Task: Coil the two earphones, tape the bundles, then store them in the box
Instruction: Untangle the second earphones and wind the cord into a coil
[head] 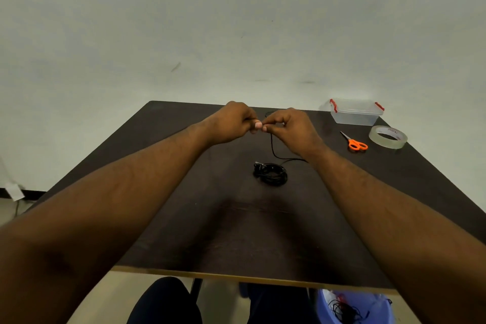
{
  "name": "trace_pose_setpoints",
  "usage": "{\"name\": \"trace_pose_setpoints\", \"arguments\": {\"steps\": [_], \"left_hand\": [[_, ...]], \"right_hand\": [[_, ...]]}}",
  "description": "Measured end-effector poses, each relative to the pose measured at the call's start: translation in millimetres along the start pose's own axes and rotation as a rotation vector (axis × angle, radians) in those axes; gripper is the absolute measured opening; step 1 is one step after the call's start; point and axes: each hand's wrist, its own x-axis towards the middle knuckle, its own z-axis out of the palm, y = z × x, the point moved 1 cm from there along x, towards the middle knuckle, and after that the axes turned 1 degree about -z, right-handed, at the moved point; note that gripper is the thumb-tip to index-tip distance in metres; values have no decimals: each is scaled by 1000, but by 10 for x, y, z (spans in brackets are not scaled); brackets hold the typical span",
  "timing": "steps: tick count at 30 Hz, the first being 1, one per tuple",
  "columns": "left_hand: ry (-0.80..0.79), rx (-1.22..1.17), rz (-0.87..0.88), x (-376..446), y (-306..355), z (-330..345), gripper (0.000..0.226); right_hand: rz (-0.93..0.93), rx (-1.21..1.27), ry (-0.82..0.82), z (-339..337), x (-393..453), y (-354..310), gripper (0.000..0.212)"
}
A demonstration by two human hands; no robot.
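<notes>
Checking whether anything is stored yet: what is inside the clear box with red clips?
Nothing shows through the clear box; its lid is clipped on. One coiled earphone lies on the table, and both hands pinch the other cable.

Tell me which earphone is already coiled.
The earphone lying on the table below the hands is coiled; the other hangs loose from the fingers.

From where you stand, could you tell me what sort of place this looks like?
Probably a plain indoor room set up as a work station rather than a home: a bare pale wall behind a dark table that holds only task items, such as the clear box, tape roll and scissors.
</notes>
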Motion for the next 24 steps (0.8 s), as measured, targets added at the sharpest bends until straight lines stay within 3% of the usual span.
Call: {"name": "trace_pose_setpoints", "arguments": {"steps": [4,11,19,24], "left_hand": [[-17,-56,-35,-24,-68,-34,29],[7,-62,-168,-332,-686,-369,27],[50,18,-275,-498,-1029,-456,26],[75,25,-248,-463,-998,-375,26]], "right_hand": [[-203,-441,-23,-158,22,3,10],[-119,-815,-43,-770,-171,430,14],[-14,-870,-46,-1019,-277,726,14],[246,-709,-92,-860,-297,856,22]]}}
